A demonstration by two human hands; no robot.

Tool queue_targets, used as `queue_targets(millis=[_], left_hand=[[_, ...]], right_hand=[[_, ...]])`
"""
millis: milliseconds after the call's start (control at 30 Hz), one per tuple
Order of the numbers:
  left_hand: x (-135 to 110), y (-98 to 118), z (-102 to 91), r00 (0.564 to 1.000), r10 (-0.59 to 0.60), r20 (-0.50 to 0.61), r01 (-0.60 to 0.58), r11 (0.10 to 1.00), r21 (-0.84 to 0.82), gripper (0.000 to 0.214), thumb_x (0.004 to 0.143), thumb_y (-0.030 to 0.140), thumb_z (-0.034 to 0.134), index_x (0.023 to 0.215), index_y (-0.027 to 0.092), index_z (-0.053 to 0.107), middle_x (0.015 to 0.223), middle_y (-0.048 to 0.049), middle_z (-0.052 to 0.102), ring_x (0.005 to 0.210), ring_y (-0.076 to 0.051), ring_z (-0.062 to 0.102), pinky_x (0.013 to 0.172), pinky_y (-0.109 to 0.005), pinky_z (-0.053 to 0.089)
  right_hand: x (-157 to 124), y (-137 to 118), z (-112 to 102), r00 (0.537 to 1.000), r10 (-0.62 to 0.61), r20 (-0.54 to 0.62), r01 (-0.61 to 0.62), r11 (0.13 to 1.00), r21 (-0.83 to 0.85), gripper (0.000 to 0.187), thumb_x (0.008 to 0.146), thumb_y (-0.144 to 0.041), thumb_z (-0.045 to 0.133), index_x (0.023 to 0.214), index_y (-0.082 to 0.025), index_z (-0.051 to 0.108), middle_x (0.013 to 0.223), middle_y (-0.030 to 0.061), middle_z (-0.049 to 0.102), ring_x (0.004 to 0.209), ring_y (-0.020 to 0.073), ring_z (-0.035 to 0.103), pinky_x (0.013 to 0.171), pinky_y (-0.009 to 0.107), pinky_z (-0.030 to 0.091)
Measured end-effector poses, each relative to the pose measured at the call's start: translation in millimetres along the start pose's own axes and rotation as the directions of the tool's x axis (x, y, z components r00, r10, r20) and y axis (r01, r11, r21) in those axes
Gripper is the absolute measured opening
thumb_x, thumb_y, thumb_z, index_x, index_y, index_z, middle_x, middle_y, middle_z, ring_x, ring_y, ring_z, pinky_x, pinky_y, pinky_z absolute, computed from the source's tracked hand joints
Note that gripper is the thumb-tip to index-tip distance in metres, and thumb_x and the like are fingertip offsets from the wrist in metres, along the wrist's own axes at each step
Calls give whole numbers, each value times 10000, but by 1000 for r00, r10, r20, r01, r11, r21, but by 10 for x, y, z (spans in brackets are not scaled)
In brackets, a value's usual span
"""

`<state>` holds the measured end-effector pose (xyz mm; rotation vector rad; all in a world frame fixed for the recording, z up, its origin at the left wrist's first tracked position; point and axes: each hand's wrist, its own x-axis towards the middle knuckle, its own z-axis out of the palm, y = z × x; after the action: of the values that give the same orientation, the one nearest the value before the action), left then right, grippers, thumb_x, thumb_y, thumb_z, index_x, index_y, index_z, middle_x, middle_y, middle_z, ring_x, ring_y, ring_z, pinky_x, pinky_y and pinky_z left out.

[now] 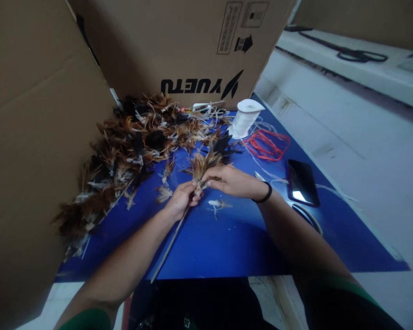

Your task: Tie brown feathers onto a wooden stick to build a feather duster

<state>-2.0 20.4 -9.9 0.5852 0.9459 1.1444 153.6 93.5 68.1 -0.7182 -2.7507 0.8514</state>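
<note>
My left hand is closed round a thin stick just below a bunch of brown and black feathers. The stick's lower end slants down toward the table's front edge. At the base of the bunch, my right hand has its thumb and fingers pinched together; what lies between them is too small to make out. A small loose feather tuft lies on the blue table just below my hands. Two more small tufts lie left of the bunch.
A large feather pile covers the back left, against cardboard boxes. At the right are a white spool, red twine, a phone and scissors, whose blades are partly hidden by my right wrist.
</note>
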Motion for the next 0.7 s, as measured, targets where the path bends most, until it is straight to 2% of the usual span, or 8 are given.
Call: queue_targets(millis=[167, 433, 700], left_hand=[[-10, -9, 17, 1000, 12, -8, -12, 999, 36, 189, 747, 283, 574, 809, 109, 535, 662, -27, 550, 430, -29, 376, 379, -149, 189], [-19, -23, 54, 998, 43, -39, -40, 996, 77, 130, 713, 194, 508, 803, 107, 543, 724, -53, 591, 438, -41, 403, 382, -167, 213], [-26, -48, 79, 998, 49, -49, -43, 991, 126, 170, 738, 245, 497, 814, 106, 558, 701, -39, 571, 436, -46, 400, 377, -173, 224]], right_hand=[[19, 21, 55, 999, 39, -22, -40, 998, -43, 198, 821, -118, 467, 877, -155, 654, 852, 43, 683, 795, 143, 610, 741, 239, 412], [48, 60, 102, 991, 119, -63, -122, 991, -54, 184, 820, -149, 481, 867, -164, 659, 790, 32, 683, 732, 136, 609, 675, 217, 395], [64, 56, 150, 984, 163, -68, -168, 983, -70, 153, 800, -161, 507, 821, -169, 659, 731, 20, 670, 666, 118, 593, 619, 201, 373]])
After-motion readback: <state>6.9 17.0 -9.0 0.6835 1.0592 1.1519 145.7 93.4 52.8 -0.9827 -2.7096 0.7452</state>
